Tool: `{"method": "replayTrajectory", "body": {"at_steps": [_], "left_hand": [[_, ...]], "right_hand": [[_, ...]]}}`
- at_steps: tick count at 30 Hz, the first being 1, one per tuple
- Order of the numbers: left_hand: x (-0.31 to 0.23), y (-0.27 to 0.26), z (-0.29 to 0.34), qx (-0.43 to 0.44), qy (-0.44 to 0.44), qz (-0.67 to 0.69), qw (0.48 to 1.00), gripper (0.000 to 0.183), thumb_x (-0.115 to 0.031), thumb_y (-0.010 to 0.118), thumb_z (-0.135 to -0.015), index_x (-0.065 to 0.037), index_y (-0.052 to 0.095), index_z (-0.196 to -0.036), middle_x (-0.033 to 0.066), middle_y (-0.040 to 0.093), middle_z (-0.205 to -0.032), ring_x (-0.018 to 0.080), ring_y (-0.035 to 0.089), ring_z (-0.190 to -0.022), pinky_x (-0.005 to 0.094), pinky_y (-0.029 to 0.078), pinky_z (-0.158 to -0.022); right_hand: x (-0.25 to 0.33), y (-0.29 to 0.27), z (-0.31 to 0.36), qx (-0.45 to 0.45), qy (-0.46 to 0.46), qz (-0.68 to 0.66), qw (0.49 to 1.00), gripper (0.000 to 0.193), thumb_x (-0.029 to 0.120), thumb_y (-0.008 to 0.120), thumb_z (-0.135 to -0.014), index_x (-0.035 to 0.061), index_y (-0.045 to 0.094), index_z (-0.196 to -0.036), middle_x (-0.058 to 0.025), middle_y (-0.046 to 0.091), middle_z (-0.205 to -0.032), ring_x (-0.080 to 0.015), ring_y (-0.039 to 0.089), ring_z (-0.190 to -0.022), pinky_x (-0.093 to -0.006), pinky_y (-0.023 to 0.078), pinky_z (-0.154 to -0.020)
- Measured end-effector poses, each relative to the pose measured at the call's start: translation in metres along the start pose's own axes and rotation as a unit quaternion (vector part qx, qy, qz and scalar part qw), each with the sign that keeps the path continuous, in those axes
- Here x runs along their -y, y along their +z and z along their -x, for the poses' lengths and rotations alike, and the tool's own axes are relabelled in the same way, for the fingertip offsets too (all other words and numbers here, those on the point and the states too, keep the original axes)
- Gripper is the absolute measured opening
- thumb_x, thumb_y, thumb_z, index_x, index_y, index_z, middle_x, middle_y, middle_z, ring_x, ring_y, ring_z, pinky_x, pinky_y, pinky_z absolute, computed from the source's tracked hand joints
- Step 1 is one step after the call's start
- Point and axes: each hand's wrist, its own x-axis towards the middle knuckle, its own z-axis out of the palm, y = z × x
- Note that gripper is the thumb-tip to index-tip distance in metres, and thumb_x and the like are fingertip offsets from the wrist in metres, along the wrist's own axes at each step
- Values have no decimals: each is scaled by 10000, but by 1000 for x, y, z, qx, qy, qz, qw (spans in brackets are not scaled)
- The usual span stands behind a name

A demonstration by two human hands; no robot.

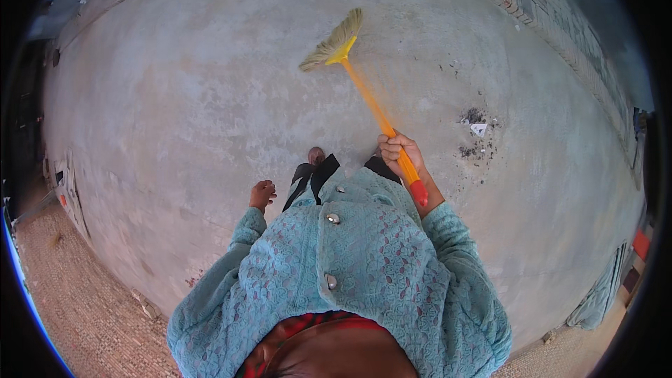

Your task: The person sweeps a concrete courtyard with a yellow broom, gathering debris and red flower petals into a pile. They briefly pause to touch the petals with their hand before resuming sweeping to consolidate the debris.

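Note:
My right hand (pixel 400 152) is wrapped around the orange handle of a broom (pixel 367 94), a little above its red end. The handle slants away and to the left. Its yellow collar and fanned, pale bristles lie out over the grey floor (pixel 210 84), ahead of my feet. Whether the bristle tips touch the floor is hard to make out. At my left side hangs my left hand (pixel 262 194), its fingers curled in, with nothing visible in them. A dark patch of litter (pixel 474 152) with a white scrap (pixel 479 129) lies on the floor, right of the broom.
A low brick edging (pixel 514 7) curves along the far right side, with a wall beyond it. Brick paving (pixel 91 301) borders the floor at the lower left. Greyish cloth (pixel 599 294) lies at the lower right edge. Small dark specks (pixel 448 66) dot the floor beyond the litter.

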Motion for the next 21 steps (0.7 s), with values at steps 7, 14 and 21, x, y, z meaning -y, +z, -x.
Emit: {"method": "replayTrajectory", "body": {"at_steps": [7, 14, 21], "left_hand": [[-7, -2, 14, -51, 9, 21, 998, 266, -208, 532, -749, -66, 538, -974, 38, 570, -751, 131, 557, -616, 269, 414, -496], [-7, 9, 24, -37, -17, 11, 999, 258, -184, 558, -726, -62, 545, -953, 45, 566, -726, 131, 552, -578, 259, 400, -440], [-62, 34, 11, -62, 95, -61, 992, 300, -237, 599, -703, -27, 574, -916, 106, 605, -736, 171, 599, -584, 288, 480, -547]], "right_hand": [[55, -52, -68, 10, 75, -124, 989, 141, -1, 442, -716, -101, 403, -807, -58, 424, -649, -77, 424, -461, -171, 381, -421], [128, -81, 64, -73, -93, -80, 990, 127, -23, 434, -719, -88, 390, -820, -46, 393, -647, -71, 395, -476, -160, 345, -401], [179, -69, 157, -92, -220, -15, 971, 61, 20, 431, -724, -18, 384, -728, -36, 419, -627, -88, 450, -487, -187, 426, -442]]}}
